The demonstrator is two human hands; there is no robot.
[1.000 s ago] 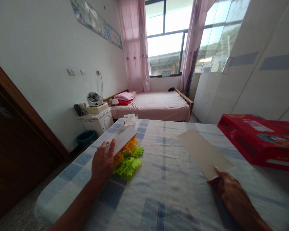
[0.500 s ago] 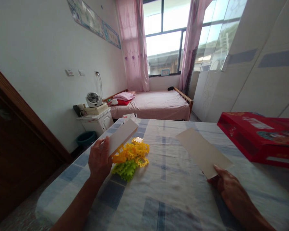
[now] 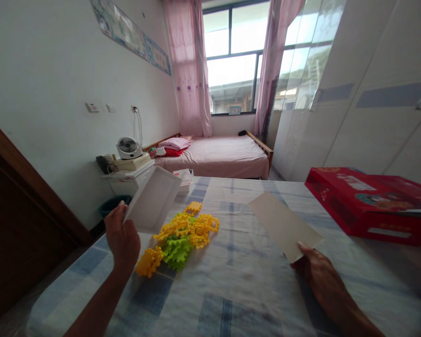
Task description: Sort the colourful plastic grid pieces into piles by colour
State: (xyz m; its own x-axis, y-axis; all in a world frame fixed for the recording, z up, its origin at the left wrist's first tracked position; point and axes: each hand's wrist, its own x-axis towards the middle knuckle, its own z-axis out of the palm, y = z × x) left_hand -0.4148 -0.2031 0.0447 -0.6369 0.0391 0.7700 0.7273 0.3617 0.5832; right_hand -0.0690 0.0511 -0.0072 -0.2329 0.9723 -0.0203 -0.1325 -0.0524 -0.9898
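Note:
My left hand [image 3: 122, 236] is closed on the near edge of a shallow white box [image 3: 156, 199], tilted so its bare inside faces me. Just right of and below it, a loose heap of plastic pieces lies on the table: yellow toothed pieces [image 3: 175, 227] above and around green toothed pieces [image 3: 177, 252]. My right hand [image 3: 317, 271] grips the near end of a flat white rectangular piece [image 3: 282, 224], thumb on top; it looks like a box lid, though its underside is hidden. The piece slants away over the tablecloth.
A checked cloth covers the table [image 3: 238, 281]. At its far left edge stands a small white box [image 3: 184, 180] with red print. A big red box [image 3: 368, 201] lies on the right. Beyond are a bed [image 3: 224, 154], a cabinet with a fan [image 3: 129, 147], and white wardrobes [image 3: 354, 126].
My left hand has moved left and tipped its box, exposing the inside. More yellow pieces now show on the heap and at its near left. My right hand still holds the flat white piece.

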